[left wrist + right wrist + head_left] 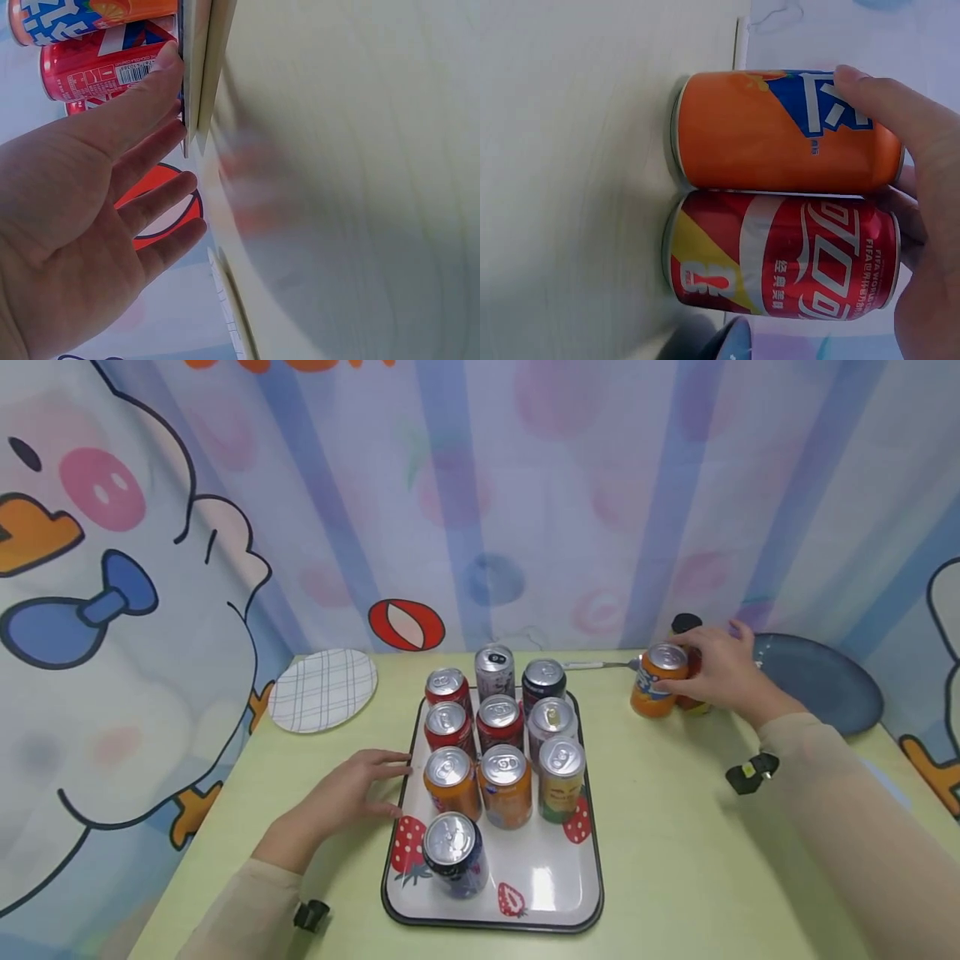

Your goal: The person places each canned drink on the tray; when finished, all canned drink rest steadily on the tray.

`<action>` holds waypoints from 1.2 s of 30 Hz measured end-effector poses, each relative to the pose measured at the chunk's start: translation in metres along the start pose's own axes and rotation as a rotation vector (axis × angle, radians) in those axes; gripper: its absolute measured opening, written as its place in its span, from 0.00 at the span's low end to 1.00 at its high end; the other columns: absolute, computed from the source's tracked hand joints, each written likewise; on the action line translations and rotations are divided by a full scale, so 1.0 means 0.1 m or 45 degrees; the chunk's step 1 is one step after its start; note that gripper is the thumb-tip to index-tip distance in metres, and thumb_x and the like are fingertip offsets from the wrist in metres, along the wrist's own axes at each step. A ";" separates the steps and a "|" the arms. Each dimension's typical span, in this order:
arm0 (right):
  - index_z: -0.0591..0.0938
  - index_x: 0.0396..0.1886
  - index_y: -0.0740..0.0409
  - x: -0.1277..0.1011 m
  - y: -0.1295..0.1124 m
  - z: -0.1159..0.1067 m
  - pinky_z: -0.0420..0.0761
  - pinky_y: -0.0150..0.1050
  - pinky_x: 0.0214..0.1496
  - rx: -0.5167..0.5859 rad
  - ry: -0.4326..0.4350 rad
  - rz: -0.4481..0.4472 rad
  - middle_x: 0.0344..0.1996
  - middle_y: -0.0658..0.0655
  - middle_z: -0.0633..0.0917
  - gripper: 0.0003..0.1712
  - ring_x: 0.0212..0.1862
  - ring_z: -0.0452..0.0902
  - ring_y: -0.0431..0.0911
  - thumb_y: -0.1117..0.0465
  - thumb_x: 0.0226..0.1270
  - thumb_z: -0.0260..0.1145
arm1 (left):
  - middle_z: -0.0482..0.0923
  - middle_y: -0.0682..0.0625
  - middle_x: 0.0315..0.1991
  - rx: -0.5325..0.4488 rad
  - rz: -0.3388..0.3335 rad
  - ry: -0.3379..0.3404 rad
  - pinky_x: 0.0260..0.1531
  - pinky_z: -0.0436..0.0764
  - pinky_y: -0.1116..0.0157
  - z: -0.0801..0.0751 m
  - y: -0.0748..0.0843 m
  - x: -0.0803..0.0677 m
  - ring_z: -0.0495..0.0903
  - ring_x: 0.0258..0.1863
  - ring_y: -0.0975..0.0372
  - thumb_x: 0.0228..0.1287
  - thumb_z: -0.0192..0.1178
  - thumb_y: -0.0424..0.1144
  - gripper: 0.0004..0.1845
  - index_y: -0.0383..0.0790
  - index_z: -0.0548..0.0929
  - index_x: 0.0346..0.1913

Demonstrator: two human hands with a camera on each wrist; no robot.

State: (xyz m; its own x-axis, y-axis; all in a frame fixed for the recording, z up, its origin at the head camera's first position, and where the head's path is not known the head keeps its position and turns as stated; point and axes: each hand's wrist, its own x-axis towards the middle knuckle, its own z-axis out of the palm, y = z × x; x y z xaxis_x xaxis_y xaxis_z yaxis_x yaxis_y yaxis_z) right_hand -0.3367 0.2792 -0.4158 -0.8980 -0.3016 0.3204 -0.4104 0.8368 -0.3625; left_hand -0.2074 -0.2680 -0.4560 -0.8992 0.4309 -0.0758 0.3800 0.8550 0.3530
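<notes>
My right hand (722, 667) grips an orange soda can (742, 142) near its top, thumb on the front, other fingers partly hidden behind it. Close against that can stands a red cola can (780, 259), largely covered by the hand in the head view. My left hand (348, 793) lies beside the left edge of a white tray (536, 877) with strawberry prints, fingers extended and holding nothing. Several cans stand upright on the tray, among them a dark can (467, 870) at the front, an orange can (506, 797) and a yellow-green can (561, 789).
A dark oval plate (821, 685) lies at the back right, behind my right hand. Near it rises something with a black top (686, 622). A fork (600, 665) lies along the back edge. At the back left is a white checked plate (322, 689).
</notes>
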 end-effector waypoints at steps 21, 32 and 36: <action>0.82 0.61 0.55 -0.69 -0.69 -0.17 0.82 0.33 0.47 0.318 0.153 0.134 0.52 0.57 0.84 0.37 0.51 0.83 0.53 0.51 0.51 0.85 | 0.75 0.45 0.71 0.010 -0.044 -0.013 0.71 0.73 0.43 0.01 0.02 -0.01 0.69 0.73 0.45 0.53 0.80 0.45 0.35 0.45 0.83 0.66; 0.85 0.58 0.48 -1.24 -1.19 -0.22 0.73 0.14 0.52 0.485 0.270 0.059 0.52 0.46 0.85 0.40 0.48 0.79 0.27 0.62 0.40 0.90 | 0.75 0.45 0.71 0.025 -0.018 -0.004 0.71 0.73 0.43 0.00 0.00 -0.01 0.70 0.73 0.45 0.53 0.80 0.46 0.35 0.45 0.83 0.66; 0.85 0.57 0.45 -1.39 -1.40 -0.27 0.75 0.15 0.52 0.518 0.230 0.007 0.51 0.43 0.84 0.41 0.50 0.79 0.29 0.62 0.39 0.90 | 0.75 0.44 0.71 0.033 0.004 -0.005 0.72 0.73 0.43 0.00 0.01 0.00 0.70 0.73 0.45 0.53 0.80 0.46 0.35 0.45 0.83 0.66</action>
State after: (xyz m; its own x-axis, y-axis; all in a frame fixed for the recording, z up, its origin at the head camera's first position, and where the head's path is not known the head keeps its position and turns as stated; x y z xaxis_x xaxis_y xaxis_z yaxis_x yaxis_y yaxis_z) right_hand -0.1504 0.2167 -0.3857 -0.8731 -0.1823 0.4522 -0.4669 0.5792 -0.6682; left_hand -0.2074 -0.2674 -0.4559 -0.8970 0.4349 -0.0785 0.3886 0.8608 0.3287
